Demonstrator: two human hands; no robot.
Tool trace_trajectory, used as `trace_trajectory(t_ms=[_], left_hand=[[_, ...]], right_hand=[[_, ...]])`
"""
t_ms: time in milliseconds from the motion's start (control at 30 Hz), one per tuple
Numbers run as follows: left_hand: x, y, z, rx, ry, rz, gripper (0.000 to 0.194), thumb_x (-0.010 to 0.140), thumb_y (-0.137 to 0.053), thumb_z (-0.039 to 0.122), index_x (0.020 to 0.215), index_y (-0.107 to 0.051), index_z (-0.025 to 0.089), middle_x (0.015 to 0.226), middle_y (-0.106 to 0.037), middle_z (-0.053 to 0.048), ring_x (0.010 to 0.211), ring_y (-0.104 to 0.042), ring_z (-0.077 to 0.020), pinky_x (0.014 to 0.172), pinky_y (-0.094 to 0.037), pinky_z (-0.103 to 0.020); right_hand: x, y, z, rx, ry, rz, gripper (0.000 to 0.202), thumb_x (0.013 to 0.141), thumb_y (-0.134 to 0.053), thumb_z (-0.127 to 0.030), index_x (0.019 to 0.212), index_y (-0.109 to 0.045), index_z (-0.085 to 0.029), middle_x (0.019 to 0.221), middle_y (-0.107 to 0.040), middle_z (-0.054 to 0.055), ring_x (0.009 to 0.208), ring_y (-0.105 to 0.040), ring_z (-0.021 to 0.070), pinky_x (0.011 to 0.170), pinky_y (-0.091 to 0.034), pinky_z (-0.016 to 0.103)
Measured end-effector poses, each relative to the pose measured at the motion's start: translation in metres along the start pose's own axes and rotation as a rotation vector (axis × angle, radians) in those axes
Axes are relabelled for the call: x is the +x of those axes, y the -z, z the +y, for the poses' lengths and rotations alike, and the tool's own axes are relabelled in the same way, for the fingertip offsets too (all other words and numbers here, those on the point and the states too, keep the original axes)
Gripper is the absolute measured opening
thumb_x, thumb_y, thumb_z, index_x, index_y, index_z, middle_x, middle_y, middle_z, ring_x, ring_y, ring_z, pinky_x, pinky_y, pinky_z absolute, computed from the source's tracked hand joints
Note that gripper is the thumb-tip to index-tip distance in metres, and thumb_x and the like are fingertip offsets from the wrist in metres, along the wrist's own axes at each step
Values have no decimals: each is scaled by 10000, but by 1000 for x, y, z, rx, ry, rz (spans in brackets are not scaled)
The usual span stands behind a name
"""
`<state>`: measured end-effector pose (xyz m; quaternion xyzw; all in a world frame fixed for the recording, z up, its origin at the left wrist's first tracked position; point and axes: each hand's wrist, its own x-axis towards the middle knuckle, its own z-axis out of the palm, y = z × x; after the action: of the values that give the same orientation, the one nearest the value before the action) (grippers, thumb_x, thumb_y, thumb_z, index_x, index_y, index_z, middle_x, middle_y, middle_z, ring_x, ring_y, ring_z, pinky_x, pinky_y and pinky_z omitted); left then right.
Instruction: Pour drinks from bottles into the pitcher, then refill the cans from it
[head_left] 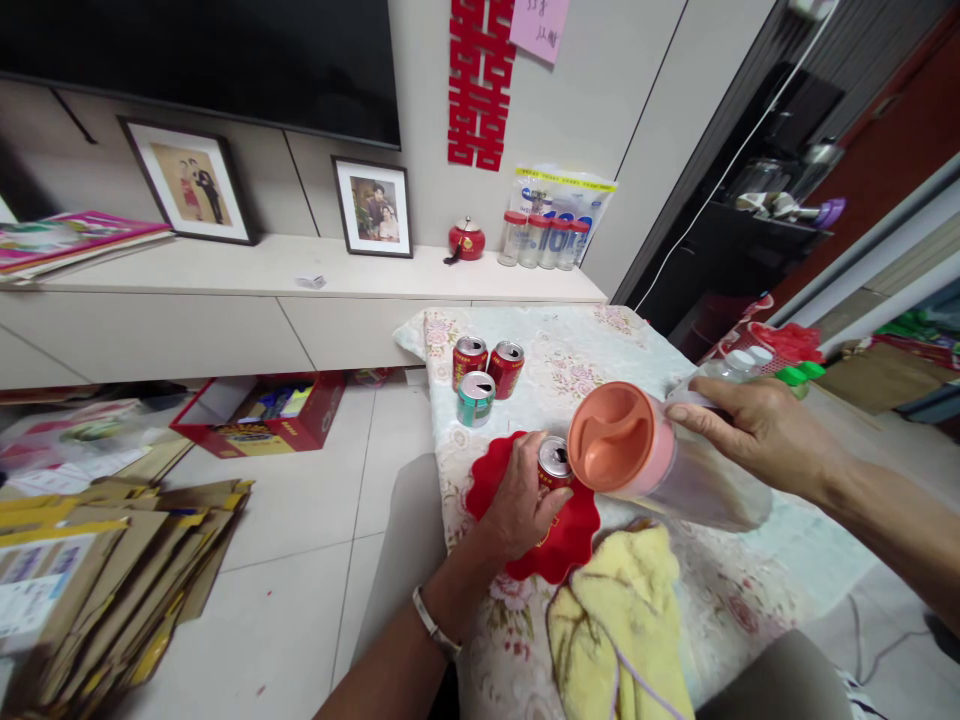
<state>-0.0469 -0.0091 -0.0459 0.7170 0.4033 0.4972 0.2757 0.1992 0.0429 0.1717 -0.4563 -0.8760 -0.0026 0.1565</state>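
My left hand (521, 500) is wrapped round a red can (554, 462) with an open top, on a scalloped red mat (577, 535). In my right hand (757, 430) is the handle of a clear pitcher (705, 485) with an orange-pink lid (613, 440). The pitcher is tilted to the left, its lid's rim close beside the can's top; whether liquid flows cannot be seen. Behind my left hand stand two red cans (469, 362) and a green can (476, 398), all opened. A crumpled yellow cloth (626, 620) lies in front of the mat.
The flowered tablecloth (570, 370) covers the table. Beyond it, a white cabinet (300, 270) holds framed photos, a red pot (466, 240) and red-lidded jars (536, 240). Bottles stand past my right hand. Flattened cardboard (127, 570) and a red box (262, 415) are on the floor at left.
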Motion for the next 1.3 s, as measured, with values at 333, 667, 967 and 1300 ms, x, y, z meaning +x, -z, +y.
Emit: trace_trajectory(t_ms=[333,667,967,1300], left_hand=[[1,1,2,-8,-9,-5,702,942,-607,280,1527,-225,209,1468,-408,-199,1405,-438,-362,1192,-391,-626],[1,1,2,-16,13,5,690,921,-611,284,1511,-265,188,1477,-423,-209,1412,-444,-362,1187,-401,-608],[1,0,2,1,0,18,681,934,-598,309,1515,-262,194,1484,-442,-213,1405,-466,-370,1182,-411,-614],[0,0,1,-10,4,17,694,926,-611,287,1523,-273,181,1488,-442,-216,1413,-459,-364,1184,-409,-611]], right_hand=[[-1,2,-2,23,-25,-18,573,974,-455,-707,636,-457,-244,460,-396,-70,404,-392,115,454,-298,280],[-1,2,-1,17,-30,-29,575,975,-456,-707,637,-450,-242,451,-406,-71,401,-406,115,463,-296,279],[0,1,-1,19,-34,-31,574,972,-448,-715,647,-465,-242,460,-419,-67,403,-419,119,462,-313,279],[1,4,-4,32,-57,-46,585,958,-442,-740,641,-462,-248,454,-417,-64,398,-422,124,459,-304,289]])
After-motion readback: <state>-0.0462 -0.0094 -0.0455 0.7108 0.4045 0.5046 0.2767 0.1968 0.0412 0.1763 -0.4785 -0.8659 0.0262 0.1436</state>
